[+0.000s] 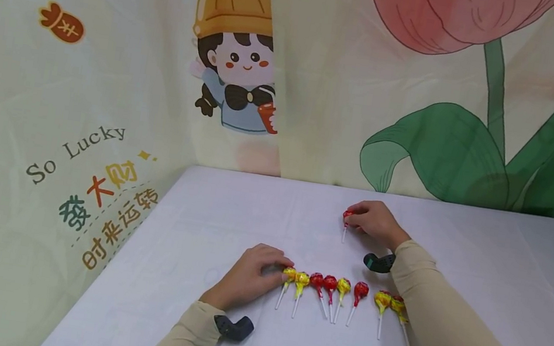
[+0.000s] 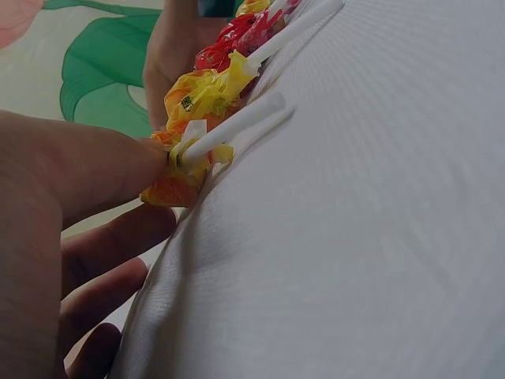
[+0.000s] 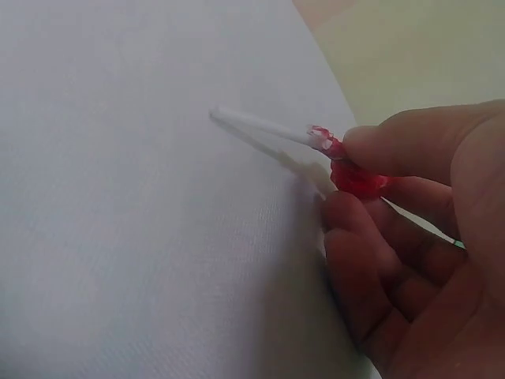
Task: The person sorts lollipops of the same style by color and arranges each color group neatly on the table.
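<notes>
At the left end of a row of lollipops, my left hand (image 1: pixel 253 275) pinches a yellow lollipop (image 1: pixel 289 274) by its wrapped head. The left wrist view shows the thumb against this yellow lollipop (image 2: pixel 177 170), its white stick lying toward the cloth. Farther back on the table, my right hand (image 1: pixel 377 221) holds a red lollipop (image 1: pixel 347 213) between thumb and fingers. Its white stick points toward the row in the head view. In the right wrist view the red wrapper (image 3: pixel 359 180) shows between the thumb and fingers.
Beside the left hand run another yellow lollipop (image 1: pixel 301 280), two red ones (image 1: pixel 323 283), a yellow one (image 1: pixel 343 286) and a red one (image 1: pixel 361 291). After a gap lie two yellow lollipops (image 1: pixel 383 300), one partly behind the right sleeve. A white cloth (image 1: pixel 229 213) covers the table; a printed curtain (image 1: pixel 321 84) hangs behind.
</notes>
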A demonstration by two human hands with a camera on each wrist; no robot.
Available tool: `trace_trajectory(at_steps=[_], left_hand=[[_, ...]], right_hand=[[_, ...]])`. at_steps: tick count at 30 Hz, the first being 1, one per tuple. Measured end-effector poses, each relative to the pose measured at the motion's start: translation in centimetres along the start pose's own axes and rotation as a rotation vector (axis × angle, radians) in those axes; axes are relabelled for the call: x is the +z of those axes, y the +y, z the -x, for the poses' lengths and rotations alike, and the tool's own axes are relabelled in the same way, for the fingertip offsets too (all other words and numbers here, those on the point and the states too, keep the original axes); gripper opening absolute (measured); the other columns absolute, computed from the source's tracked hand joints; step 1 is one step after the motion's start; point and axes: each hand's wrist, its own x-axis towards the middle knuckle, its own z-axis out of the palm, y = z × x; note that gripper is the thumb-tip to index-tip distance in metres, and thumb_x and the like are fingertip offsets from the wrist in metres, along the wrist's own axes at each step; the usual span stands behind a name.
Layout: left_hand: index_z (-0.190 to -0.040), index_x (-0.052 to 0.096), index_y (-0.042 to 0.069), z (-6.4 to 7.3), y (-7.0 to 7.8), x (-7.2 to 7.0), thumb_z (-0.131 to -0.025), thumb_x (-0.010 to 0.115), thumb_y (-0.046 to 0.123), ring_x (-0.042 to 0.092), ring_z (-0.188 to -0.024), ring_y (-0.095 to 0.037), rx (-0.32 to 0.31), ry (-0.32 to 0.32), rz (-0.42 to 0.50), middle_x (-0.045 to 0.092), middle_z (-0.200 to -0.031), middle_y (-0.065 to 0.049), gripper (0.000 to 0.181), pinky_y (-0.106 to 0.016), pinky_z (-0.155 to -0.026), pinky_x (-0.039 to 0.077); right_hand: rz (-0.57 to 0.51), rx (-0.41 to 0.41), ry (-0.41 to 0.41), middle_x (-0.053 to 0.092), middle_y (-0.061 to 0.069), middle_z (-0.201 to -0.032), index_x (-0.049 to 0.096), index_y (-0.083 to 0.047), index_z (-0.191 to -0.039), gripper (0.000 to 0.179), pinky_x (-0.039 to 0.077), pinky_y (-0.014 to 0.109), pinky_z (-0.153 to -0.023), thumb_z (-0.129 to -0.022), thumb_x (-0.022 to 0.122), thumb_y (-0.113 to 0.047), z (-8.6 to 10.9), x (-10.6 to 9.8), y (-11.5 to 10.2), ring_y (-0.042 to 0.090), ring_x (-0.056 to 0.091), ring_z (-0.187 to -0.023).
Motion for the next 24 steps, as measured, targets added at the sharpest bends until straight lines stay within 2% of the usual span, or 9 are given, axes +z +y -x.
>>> trace_trajectory(at_steps=[24], left_hand=[[-0.116,0.073,0.029,-0.06,0.31,-0.18,-0.093,0.072,0.032,0.05,-0.122,-0.009,-0.021,-0.02,-0.002,0.063,-0.122,0.014,0.023,-0.042,-0.105,0.041]], right_hand=[[0.034,0.017,-0.003,0.066,0.012,-0.111,0.066,-0.006,-0.128,0.037,0.051,0.034,-0.081,-0.095,0.069,-0.023,-0.78,0.27,-0.55,0.028,0.06,-0.097]])
